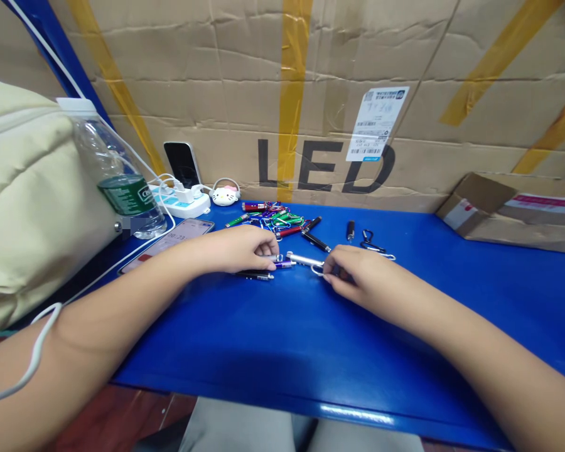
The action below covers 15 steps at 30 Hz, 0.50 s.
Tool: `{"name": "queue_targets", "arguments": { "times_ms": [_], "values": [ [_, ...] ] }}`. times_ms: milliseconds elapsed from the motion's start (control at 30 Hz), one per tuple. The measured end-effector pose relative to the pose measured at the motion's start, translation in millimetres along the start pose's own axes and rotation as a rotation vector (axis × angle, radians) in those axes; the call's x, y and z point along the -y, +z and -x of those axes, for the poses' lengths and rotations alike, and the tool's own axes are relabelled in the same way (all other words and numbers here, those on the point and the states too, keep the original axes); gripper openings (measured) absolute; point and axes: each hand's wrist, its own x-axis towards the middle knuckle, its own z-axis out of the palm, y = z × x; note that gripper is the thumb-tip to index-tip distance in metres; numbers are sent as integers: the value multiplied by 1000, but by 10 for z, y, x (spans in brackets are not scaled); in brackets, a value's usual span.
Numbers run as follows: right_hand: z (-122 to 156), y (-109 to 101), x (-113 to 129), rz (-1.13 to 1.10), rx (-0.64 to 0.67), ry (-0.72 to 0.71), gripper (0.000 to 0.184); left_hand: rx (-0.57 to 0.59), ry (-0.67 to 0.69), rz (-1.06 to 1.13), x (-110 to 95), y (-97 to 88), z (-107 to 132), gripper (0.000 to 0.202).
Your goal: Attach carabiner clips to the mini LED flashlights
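My left hand (242,248) is closed, its fingers curled over a short silver keychain flashlight whose end (277,258) shows. Just under it lie a purple flashlight (285,265) and a black one (257,275). Facing it from the right, my right hand (353,270) is closed on another silver keychain flashlight (306,259) and a metal clip (317,271). The fingertips of both hands are partly hidden. Behind them lies a pile of coloured keychain flashlights and carabiners (282,220). A black flashlight (351,230) and black carabiners (368,237) rest farther right.
Along the back stands a large cardboard box (245,81); a small open box (522,213) sits at right. On the left are a cream bag (32,207), a water bottle (129,194), a power strip (188,204), a phone (181,235) and white cables crossing the blue table (245,339).
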Motion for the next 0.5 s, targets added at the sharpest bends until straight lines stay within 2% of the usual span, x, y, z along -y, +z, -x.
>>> {"name": "queue_targets", "arguments": {
  "times_ms": [100,233,300,500],
  "values": [
    [-12,32,4,-98,-109,-37,9,-56,85,-19,19,20,-27,25],
    [-21,62,5,-164,-254,-111,24,-202,217,-10,-59,26,-17,26],
    [-20,60,5,-142,-304,-175,22,-218,194,61,-135,35,6,28],
    [-10,41,27,-108,-366,-271,15,-126,24,251,-302,137,21,36]
  ]
}}
